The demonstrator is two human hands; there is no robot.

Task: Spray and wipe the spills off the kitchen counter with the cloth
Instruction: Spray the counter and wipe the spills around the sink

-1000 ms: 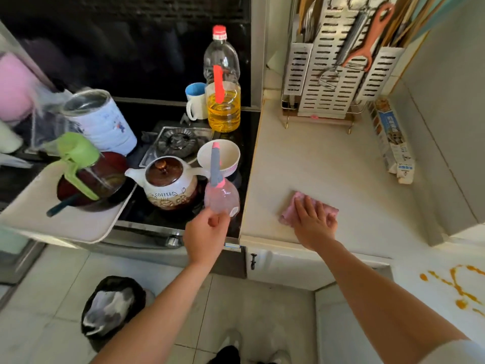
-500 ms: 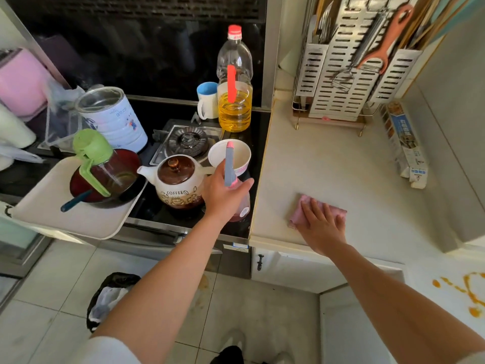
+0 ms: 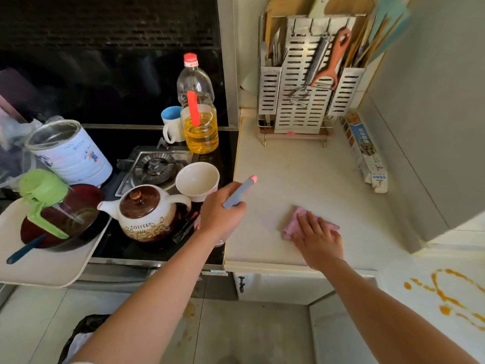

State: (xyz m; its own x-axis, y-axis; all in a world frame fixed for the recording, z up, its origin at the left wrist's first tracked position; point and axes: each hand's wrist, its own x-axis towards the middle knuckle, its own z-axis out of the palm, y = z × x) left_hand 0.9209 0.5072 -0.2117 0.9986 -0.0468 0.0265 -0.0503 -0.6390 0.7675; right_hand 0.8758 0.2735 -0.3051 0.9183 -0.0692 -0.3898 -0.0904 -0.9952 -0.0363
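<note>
My left hand (image 3: 221, 211) grips a pink spray bottle; its grey nozzle arm (image 3: 240, 191) with a pink tip points right over the cream counter (image 3: 296, 169), and the bottle's body is mostly hidden under the hand. My right hand (image 3: 319, 240) lies flat on a pink cloth (image 3: 296, 222) near the counter's front edge. A faint yellowish stain shows on the counter behind the cloth. Orange spill streaks (image 3: 446, 298) lie on a lower white surface at the right.
Left of the counter is a black stove with a coffee pot (image 3: 147, 214), white bowl (image 3: 196, 179), oil bottle (image 3: 196, 111), mug (image 3: 172, 124) and tin (image 3: 68, 151). A tray (image 3: 52, 266) holds a dark bowl. A metal utensil rack (image 3: 307, 82) and a carton (image 3: 367, 153) stand at the back.
My left hand lifted the spray bottle from over the stove's front edge and swung it right, so the nozzle now tilts over the counter. The right hand stayed on the cloth.
</note>
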